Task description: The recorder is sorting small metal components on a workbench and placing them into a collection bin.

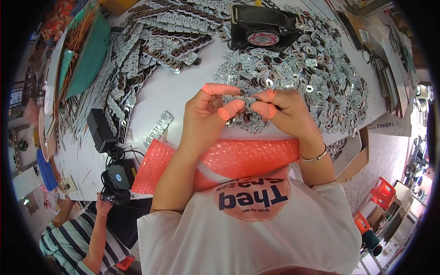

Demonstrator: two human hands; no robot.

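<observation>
- Two hands meet in the head view: the left hand (201, 112) and the right hand (289, 109) pinch a small metal strip (248, 100) between them, thumbs and fingers nearly closed on it.
- The strip spans the gap, its long axis running roughly nine to three o'clock; neither hand looks nearer. Its finer details are partly covered by the fingertips.
- Smooth, rubbery orange finger cots (232, 109) with rolled rims cover several fingertips.
- From twelve to four o'clock of the hands spreads a heap of loose metal parts (316, 75), silvery plates mixed with dark round discs.
- At twelve o'clock stands a boxy black fan (247, 23).
- Toward ten and eleven lie long, ridged rows of strips (158, 30); between eight and nine, one short strip (159, 128) rests on the smooth, pale table (183, 85).
- At six o'clock, glossy, dimpled red bubble wrap (250, 155) crosses the person's front.
</observation>
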